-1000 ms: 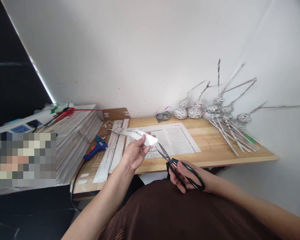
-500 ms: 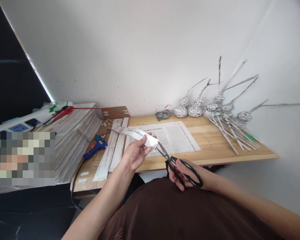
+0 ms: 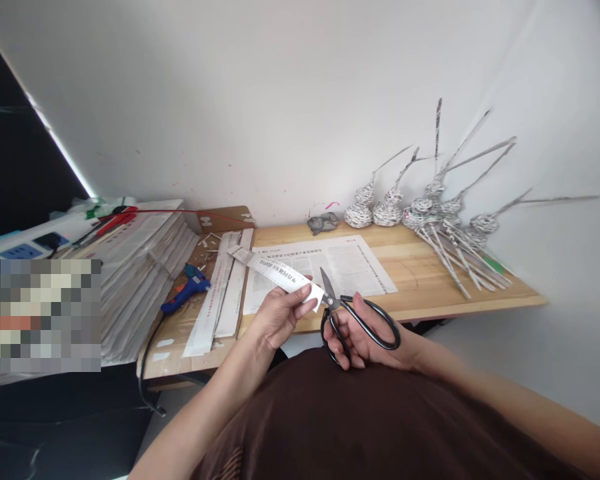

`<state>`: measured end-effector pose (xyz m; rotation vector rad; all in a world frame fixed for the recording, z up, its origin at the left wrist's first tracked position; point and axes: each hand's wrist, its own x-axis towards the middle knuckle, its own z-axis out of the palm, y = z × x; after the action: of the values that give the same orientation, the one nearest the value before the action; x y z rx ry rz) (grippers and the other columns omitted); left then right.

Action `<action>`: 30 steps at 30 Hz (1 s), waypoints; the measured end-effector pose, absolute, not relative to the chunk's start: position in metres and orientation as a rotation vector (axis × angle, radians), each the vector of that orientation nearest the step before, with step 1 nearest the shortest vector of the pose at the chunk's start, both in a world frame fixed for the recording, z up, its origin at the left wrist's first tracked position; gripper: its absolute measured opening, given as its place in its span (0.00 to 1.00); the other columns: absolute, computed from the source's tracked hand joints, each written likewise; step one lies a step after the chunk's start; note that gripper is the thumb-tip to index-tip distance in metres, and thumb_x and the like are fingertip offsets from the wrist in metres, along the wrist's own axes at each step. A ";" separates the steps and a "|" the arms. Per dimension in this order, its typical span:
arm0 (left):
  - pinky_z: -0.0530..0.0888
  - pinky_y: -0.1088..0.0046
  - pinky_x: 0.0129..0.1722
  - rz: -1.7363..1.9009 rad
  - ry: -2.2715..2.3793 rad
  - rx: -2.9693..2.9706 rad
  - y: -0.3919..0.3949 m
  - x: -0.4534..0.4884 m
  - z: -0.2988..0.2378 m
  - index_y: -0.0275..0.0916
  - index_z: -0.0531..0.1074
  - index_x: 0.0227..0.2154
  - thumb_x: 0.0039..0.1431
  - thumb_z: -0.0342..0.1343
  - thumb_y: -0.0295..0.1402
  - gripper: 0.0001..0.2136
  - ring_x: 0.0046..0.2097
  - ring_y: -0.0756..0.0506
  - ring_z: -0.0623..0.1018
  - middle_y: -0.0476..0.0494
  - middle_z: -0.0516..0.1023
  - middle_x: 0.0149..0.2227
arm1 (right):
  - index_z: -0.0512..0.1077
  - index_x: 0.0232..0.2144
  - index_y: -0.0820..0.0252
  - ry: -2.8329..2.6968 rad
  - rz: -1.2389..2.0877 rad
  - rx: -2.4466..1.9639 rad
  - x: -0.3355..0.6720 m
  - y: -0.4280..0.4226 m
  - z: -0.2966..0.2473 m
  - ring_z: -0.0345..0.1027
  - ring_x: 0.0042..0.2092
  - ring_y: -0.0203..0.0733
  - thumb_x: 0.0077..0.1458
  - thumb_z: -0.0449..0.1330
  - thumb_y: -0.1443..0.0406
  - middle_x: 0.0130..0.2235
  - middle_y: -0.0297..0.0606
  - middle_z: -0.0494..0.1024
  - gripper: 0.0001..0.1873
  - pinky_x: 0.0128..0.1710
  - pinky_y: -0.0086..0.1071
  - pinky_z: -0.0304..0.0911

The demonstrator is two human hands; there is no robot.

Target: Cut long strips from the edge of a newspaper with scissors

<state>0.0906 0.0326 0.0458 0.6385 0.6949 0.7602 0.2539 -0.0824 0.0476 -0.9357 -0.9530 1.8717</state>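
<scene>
My left hand (image 3: 285, 312) pinches a newspaper strip (image 3: 275, 272) near its right end, with the long part reaching up and left over the table. In my right hand (image 3: 357, 340) is a pair of black-handled scissors (image 3: 334, 303), my fingers through the loops. The scissor blades are spread at the right end of the strip, one showing above it and the other hidden behind or under the paper. Beneath the strip a newspaper sheet (image 3: 350, 267) lies flat on the wooden table (image 3: 415, 293).
More cut strips (image 3: 213, 300) lie left of the sheet. A blue glue gun (image 3: 186, 291) rests beside a tall newspaper stack (image 3: 145, 280) bearing a power strip (image 3: 25, 250). Gourd shapes woven from paper (image 3: 359, 215) and rolled paper sticks (image 3: 450, 260) stand at the back right. A grey lump (image 3: 323, 223) sits by the wall.
The scissors have opened wider and turned, their blades now pointing more upward around the strip's end. My left hand has shifted slightly right and down along with the strip. The view has moved slightly.
</scene>
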 end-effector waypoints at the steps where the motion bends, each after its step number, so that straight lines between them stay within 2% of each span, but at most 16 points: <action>1: 0.80 0.82 0.32 0.764 0.712 0.635 0.032 0.091 0.046 0.30 0.78 0.37 0.54 0.61 0.16 0.09 0.34 0.51 0.81 0.43 0.80 0.34 | 0.71 0.36 0.65 -0.953 1.874 -0.933 0.254 -0.083 0.047 0.67 0.28 0.35 0.52 0.42 0.29 0.29 0.37 0.69 0.46 0.21 0.24 0.52; 7: 0.80 0.82 0.32 0.768 0.733 0.660 0.030 0.093 0.042 0.30 0.78 0.35 0.51 0.64 0.17 0.09 0.34 0.51 0.80 0.43 0.80 0.34 | 0.67 0.34 0.62 -0.978 1.839 -0.989 0.255 -0.088 0.044 0.64 0.24 0.32 0.51 0.38 0.28 0.26 0.33 0.67 0.45 0.19 0.23 0.49; 13: 0.79 0.82 0.31 0.757 0.731 0.670 0.028 0.093 0.040 0.32 0.77 0.35 0.48 0.66 0.18 0.10 0.35 0.50 0.80 0.43 0.80 0.34 | 0.63 0.29 0.59 -1.109 1.721 -1.087 0.257 -0.092 0.044 0.55 0.17 0.29 0.51 0.36 0.28 0.22 0.28 0.63 0.42 0.16 0.24 0.43; 18: 0.79 0.82 0.31 0.762 0.732 0.655 0.029 0.092 0.038 0.33 0.76 0.37 0.47 0.68 0.18 0.13 0.33 0.51 0.80 0.45 0.79 0.34 | 0.62 0.27 0.59 -1.249 1.556 -1.259 0.260 -0.096 0.048 0.53 0.15 0.28 0.58 0.42 0.34 0.18 0.26 0.62 0.36 0.16 0.25 0.49; 21: 0.81 0.79 0.30 0.758 0.752 0.632 0.032 0.091 0.036 0.34 0.75 0.42 0.55 0.65 0.27 0.12 0.32 0.51 0.81 0.44 0.80 0.35 | 0.62 0.26 0.59 -1.291 1.529 -1.358 0.262 -0.097 0.051 0.54 0.15 0.28 0.59 0.43 0.35 0.17 0.25 0.61 0.35 0.16 0.24 0.51; 24: 0.82 0.72 0.28 0.735 0.781 0.588 0.034 0.092 0.034 0.35 0.74 0.46 0.63 0.57 0.39 0.14 0.31 0.47 0.82 0.41 0.80 0.35 | 0.62 0.26 0.59 -1.258 1.558 -1.385 0.263 -0.099 0.054 0.53 0.15 0.27 0.60 0.43 0.36 0.18 0.25 0.61 0.34 0.16 0.24 0.50; 28: 0.82 0.78 0.31 0.804 0.752 0.523 0.032 0.094 0.026 0.32 0.74 0.36 0.62 0.58 0.29 0.04 0.30 0.52 0.79 0.44 0.78 0.32 | 0.64 0.29 0.59 -1.149 1.630 -1.366 0.262 -0.097 0.051 0.55 0.17 0.29 0.59 0.41 0.35 0.20 0.27 0.64 0.36 0.16 0.23 0.48; 30: 0.81 0.81 0.34 0.815 0.738 0.516 0.029 0.094 0.022 0.32 0.74 0.33 0.61 0.58 0.25 0.02 0.31 0.54 0.79 0.44 0.78 0.32 | 0.65 0.30 0.59 -1.098 1.697 -1.330 0.261 -0.094 0.047 0.59 0.18 0.31 0.59 0.38 0.34 0.21 0.29 0.66 0.38 0.16 0.24 0.49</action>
<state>0.0938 0.0288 0.0218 0.5161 0.7375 0.8153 0.2614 -0.0942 0.0470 -1.3305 -1.0976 1.6972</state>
